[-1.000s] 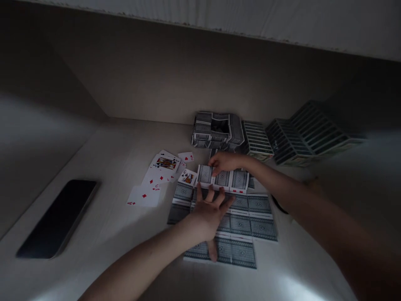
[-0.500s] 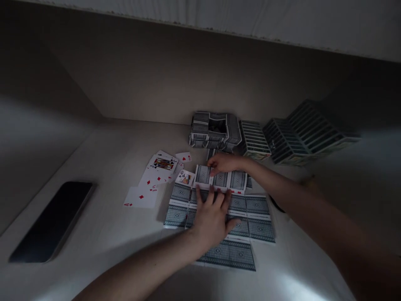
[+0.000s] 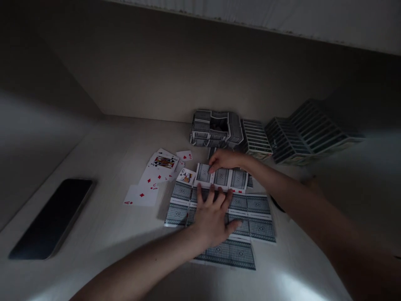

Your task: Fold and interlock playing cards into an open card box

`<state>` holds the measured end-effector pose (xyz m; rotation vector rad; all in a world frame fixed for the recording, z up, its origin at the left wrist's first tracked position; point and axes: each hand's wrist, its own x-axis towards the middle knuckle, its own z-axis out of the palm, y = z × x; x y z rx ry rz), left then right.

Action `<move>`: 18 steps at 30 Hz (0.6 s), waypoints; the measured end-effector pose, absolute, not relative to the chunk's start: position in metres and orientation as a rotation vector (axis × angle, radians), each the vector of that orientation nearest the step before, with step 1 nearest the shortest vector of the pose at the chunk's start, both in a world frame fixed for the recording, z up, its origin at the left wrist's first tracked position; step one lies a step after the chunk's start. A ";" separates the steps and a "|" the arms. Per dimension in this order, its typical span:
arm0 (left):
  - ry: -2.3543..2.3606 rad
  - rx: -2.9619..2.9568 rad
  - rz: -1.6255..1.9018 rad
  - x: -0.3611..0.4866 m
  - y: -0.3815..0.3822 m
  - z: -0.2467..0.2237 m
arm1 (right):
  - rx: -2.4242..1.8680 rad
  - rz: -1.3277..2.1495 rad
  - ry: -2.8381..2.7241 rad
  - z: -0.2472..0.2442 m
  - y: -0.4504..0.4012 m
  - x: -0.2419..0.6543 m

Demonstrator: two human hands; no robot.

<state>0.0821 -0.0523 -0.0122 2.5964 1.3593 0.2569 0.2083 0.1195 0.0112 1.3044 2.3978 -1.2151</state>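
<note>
A panel of joined playing cards [image 3: 261, 228] lies on the surface with its blue patterned backs up. Across its far side runs a raised row of cards [image 3: 222, 177] with white edges. My left hand [image 3: 211, 215] lies flat over the middle of the panel, fingers spread, fingertips against the near edge of that row. My right hand [image 3: 226, 159] is curled over the row's far edge, thumb on the card backs and fingers behind, partly hidden. A face-up queen [image 3: 186, 176] sits at the row's left end.
Loose face-up cards [image 3: 156, 171] lie to the left, with a dark phone [image 3: 53, 219] farther left. At the back stand a box-like vehicle model [image 3: 216, 127] made of cards and several slatted card structures [image 3: 310, 131]. A wall closes off the back.
The camera view has shifted slightly. Both hands keep nearly the same places on the cards, and the right thumb has moved a little left along the row.
</note>
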 end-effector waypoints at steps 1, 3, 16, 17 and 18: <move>1.360 2.595 0.255 0.082 -0.052 -0.012 | 1.302 -1.225 2.398 0.011 0.120 0.209; 1.361 2.596 0.249 0.082 -0.052 -0.012 | 1.314 -1.239 2.388 0.011 0.121 0.209; 1.316 2.581 0.272 0.079 -0.047 -0.011 | 1.324 -1.225 2.225 0.018 0.123 0.219; 1.304 2.577 0.277 0.079 -0.046 -0.010 | 1.290 -1.169 2.229 0.020 0.121 0.221; 1.291 2.572 0.286 0.078 -0.045 -0.010 | 1.260 -1.092 2.240 0.022 0.119 0.224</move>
